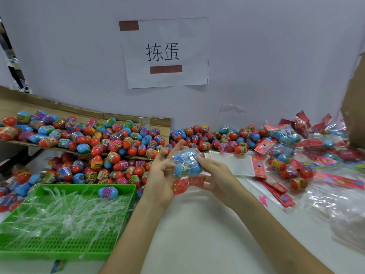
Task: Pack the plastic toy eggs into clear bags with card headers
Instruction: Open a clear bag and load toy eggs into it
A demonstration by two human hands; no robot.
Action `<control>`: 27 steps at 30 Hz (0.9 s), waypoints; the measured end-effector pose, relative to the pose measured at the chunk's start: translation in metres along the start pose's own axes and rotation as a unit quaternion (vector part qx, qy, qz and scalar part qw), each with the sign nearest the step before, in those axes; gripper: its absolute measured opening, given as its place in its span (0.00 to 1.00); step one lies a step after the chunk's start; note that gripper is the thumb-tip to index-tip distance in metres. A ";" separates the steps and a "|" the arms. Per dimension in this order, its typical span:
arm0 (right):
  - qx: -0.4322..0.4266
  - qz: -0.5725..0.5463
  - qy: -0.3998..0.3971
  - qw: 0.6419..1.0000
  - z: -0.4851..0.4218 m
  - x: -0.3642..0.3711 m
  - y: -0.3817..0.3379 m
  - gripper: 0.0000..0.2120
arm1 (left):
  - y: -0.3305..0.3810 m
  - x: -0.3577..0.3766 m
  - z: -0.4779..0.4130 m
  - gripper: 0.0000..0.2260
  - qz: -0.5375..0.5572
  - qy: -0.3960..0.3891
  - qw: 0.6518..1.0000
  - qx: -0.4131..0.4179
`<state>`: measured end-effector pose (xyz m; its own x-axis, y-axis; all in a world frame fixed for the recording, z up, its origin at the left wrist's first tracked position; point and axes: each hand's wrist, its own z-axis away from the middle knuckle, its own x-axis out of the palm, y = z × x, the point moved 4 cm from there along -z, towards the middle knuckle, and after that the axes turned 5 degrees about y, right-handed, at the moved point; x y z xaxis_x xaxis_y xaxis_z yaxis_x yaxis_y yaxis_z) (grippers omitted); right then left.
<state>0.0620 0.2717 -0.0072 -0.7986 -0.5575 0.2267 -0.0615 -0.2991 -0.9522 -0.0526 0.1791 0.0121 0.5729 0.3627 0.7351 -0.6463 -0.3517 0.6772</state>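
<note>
White worktop (197, 234) is filling the near view, and two bare forearms are rising over its near edge toward the middle. Toward the near-left corner a green slotted tray (59, 252) is sitting, holding a tangle of clear plastic strips (65, 212). One purple-labelled blue egg (108, 192) is resting at its far rim.

Above mid-worktop the left hand (162, 175) is standing palm inward with its fingers spread apart. The forefinger is pointing straight up while the others are bending against the left side of a clear bag (189, 155); whether they are nipping the film I cannot tell. The right hand (219, 175) is gripping the bag from the right, with its fingers curling round the film. Blue eggs (182, 170) are sitting inside the bag, and its red card header (180, 186) is hanging below, between the two palms.

Just right of the hands, empty header bags (237, 165) are lying flat. Packed bags (286, 135) are piling toward the far-right corner, beside a cardboard box (355, 107). Loose toy eggs (88, 171) in red, blue and purple are heaping along the left side, covering a raised cardboard flap (138, 120) and running on along the far edge.

Behind everything a pale wall (266, 56) is carrying a paper sign (166, 52) fixed with brown tape (166, 69).
</note>
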 end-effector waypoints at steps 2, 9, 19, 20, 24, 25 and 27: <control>0.046 -0.078 -0.054 0.994 0.003 0.003 0.003 0.21 | 0.000 0.000 -0.001 0.17 -0.009 -0.014 1.000 0.008; 0.120 -0.198 -0.038 0.972 -0.001 0.006 0.013 0.21 | -0.009 0.002 -0.002 0.18 -0.027 -0.015 0.999 0.022; 0.136 -0.238 -0.036 0.961 -0.003 -0.004 0.008 0.20 | -0.010 -0.002 -0.005 0.18 0.010 -0.038 0.999 0.018; 0.132 -0.239 -0.038 0.961 -0.004 -0.005 0.007 0.20 | -0.009 -0.002 -0.005 0.18 0.012 -0.042 0.999 0.020; 0.098 -0.215 -0.037 0.971 -0.006 -0.007 0.007 0.18 | -0.012 -0.001 -0.002 0.18 0.013 -0.010 1.000 0.008; 0.084 -0.193 -0.031 0.977 -0.006 -0.007 0.008 0.17 | -0.014 -0.003 -0.003 0.18 0.009 0.014 1.000 0.001; 0.056 -0.158 -0.022 0.986 -0.006 -0.005 0.008 0.16 | -0.015 -0.006 -0.001 0.17 -0.023 0.054 0.998 -0.007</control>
<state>0.0618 0.2771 -0.0168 -0.7238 -0.4552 0.5187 -0.2345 -0.5447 -0.8052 -0.0473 0.1832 -0.0021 0.5448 0.4692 0.6950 -0.6277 -0.3215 0.7090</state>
